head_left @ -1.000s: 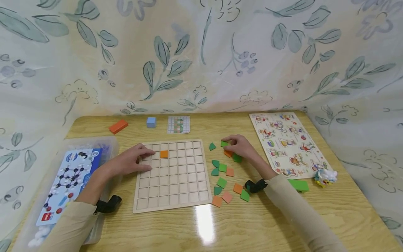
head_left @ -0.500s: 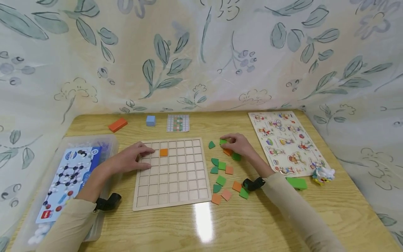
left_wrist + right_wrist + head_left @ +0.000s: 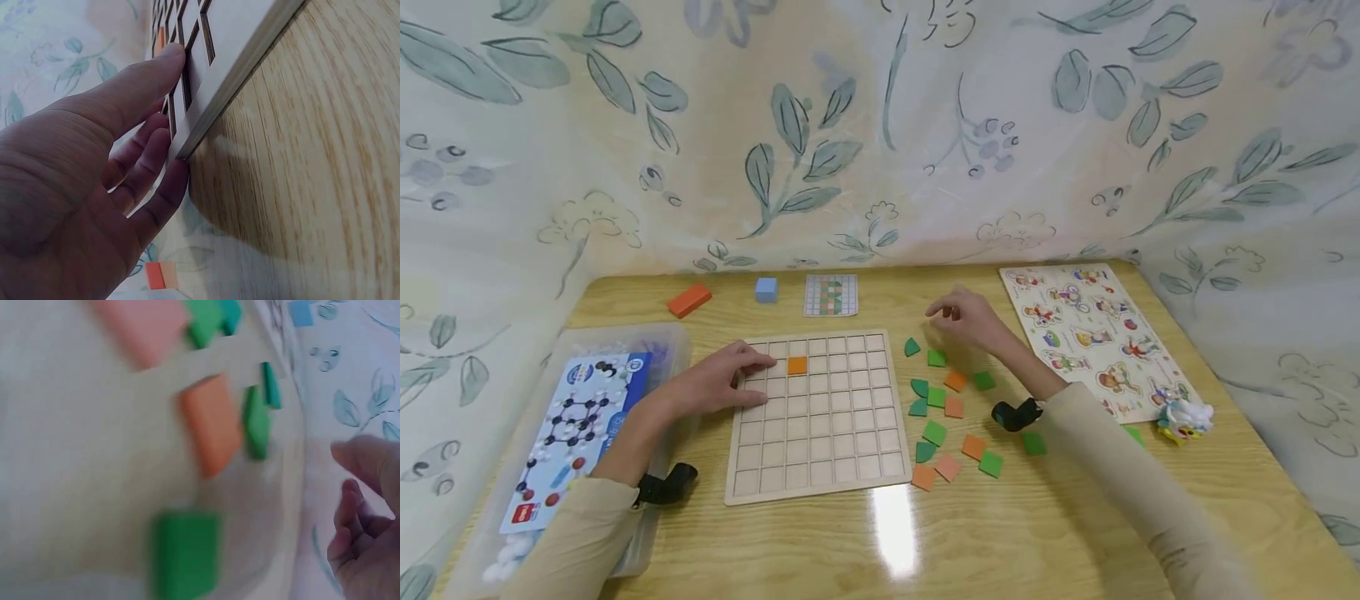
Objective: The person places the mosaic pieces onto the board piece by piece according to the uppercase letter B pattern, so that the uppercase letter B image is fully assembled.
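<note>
Grid board (image 3: pixel 820 425), head view: flat on table (image 3: pixel 805 550), strip of bare wood between its left edge and plastic box (image 3: pixel 673 358); loose tiles (image 3: pixel 975 447) just off its right edge. Left hand (image 3: pixel 713 383) rests over the left edge, thumb and fingers wide. Right hand (image 3: pixel 967 318) hangs beyond the tiles, room between it and picture board (image 3: pixel 1097 337). Left wrist view: thumb on top, fingers against board's edge. Right wrist view: fingers loosely curled, narrow gap to thumb, holding nothing.
</note>
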A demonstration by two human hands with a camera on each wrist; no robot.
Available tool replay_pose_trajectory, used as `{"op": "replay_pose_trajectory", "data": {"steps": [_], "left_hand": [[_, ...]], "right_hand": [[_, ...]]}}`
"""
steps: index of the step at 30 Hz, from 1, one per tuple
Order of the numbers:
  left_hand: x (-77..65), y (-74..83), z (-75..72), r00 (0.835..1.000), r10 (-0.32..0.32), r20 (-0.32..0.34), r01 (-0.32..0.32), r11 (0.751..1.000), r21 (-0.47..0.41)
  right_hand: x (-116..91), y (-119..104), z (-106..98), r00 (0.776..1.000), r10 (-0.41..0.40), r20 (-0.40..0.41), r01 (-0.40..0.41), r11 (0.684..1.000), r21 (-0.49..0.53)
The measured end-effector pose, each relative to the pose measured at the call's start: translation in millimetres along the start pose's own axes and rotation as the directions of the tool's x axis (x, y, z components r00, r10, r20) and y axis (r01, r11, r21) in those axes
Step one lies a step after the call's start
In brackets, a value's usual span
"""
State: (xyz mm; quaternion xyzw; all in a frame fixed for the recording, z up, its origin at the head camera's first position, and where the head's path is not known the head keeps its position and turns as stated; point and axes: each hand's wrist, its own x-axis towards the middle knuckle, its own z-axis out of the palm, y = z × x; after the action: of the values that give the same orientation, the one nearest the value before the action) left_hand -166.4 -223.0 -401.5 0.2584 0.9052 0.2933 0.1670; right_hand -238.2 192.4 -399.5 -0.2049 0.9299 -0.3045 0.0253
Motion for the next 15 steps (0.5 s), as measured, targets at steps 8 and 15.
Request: {"op": "replay_pose_trajectory", "data": {"steps": [8,15], "left_hand": [[-3.7,3.2,-1.9,1.000,-0.008,-0.012,0.008,1.000,0.003],[-0.4,2.5,-0.8,1.000,-0.020,-0.001,0.020,1.000,0.004]], "right_hand": [[-32.4,17.6,12.6,0.990,0.031,0.138,-0.047,0.992,0.117],[-38.1,17.5,21.6,0.993,-0.002,0.120,-0.011,0.994,0.108]]}}
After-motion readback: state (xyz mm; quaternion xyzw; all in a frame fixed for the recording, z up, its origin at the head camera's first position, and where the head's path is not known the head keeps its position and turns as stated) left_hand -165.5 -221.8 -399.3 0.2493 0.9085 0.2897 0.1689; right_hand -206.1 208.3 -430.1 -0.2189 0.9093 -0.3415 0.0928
